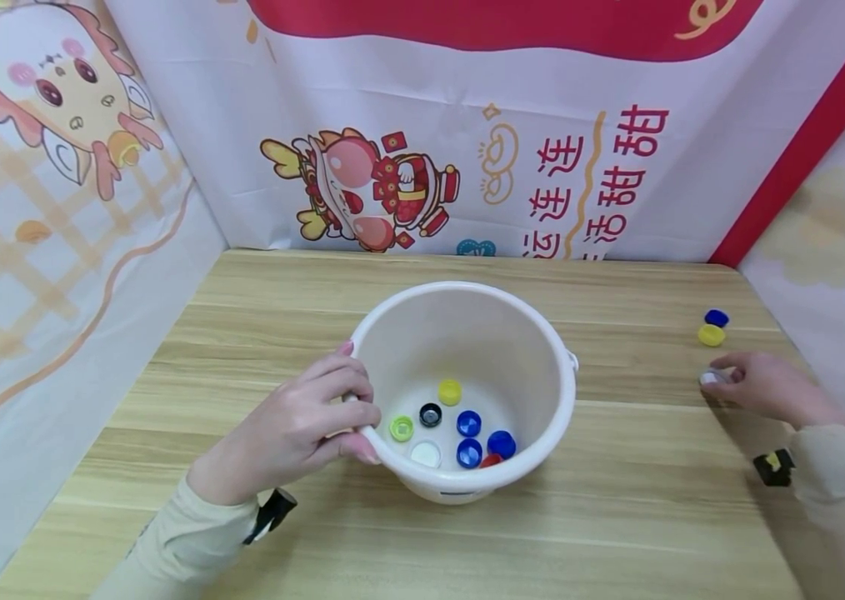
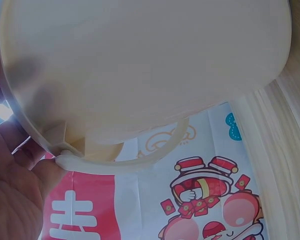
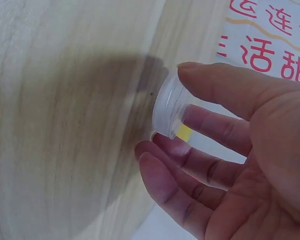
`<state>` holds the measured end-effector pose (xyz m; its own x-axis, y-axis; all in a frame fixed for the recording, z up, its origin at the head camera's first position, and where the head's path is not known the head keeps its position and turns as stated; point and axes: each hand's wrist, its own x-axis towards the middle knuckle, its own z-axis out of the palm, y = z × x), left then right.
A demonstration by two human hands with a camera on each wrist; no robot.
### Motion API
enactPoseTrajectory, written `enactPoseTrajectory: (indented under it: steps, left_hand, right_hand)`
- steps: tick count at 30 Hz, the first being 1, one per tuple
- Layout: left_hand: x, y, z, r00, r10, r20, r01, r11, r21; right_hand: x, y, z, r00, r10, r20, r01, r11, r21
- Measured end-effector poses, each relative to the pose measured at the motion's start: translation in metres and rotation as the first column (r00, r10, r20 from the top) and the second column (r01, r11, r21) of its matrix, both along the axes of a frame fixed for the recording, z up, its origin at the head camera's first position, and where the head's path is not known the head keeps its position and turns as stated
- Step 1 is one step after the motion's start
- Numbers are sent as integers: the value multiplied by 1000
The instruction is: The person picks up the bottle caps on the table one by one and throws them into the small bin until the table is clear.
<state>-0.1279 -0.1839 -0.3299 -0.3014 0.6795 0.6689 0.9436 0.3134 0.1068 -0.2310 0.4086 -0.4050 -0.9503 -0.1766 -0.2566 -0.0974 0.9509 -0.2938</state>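
Note:
A white bucket (image 1: 460,342) stands on the wooden table, and my left hand (image 1: 310,417) grips its left rim. In the left wrist view the bucket's pale wall (image 2: 150,65) fills the top, with its handle (image 2: 140,162) hanging by my fingers. At the table's right side my right hand (image 1: 775,387) pinches a whitish, see-through bottle cap (image 3: 166,107) between thumb and fingers. Inside the bucket lie a yellow cap (image 1: 449,392), a black cap (image 1: 430,415), a green cap (image 1: 401,428), a white cap (image 1: 426,454), several blue caps (image 1: 468,423) and a partly hidden red cap (image 1: 492,460).
Beyond my right hand, a blue cap (image 1: 716,317) and a yellow cap (image 1: 711,335) lie side by side near the table's right edge. Printed cloth (image 1: 377,92) hangs behind the table (image 1: 287,292) and along both sides.

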Motion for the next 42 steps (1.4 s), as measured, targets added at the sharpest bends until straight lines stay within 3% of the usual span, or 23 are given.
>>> enactPoseTrajectory:
  steps: [7, 15, 24, 37, 42]
  left_hand:
    - [0, 0, 0, 1000, -1, 1, 1, 1000, -3]
    - [0, 0, 1, 1000, 3, -5, -3, 1000, -6]
    - [1, 0, 1, 1000, 8, 3, -8, 1000, -11]
    - [1, -1, 0, 1000, 10, 7, -10, 1000, -7]
    - [1, 0, 0, 1000, 7, 4, -7, 1000, -9]
  right_hand:
    - [8, -6, 7, 999, -24, -44, 21, 998, -55]
    - [20, -34, 28, 967, 20, -253, -50, 992, -114]
    - [37, -80, 65, 906, 61, -420, -124, 984, -124]
    - [69, -157, 116, 758, 175, -629, -252, 967, -36]
    - [76, -184, 128, 726, 212, -655, -329, 942, -61]
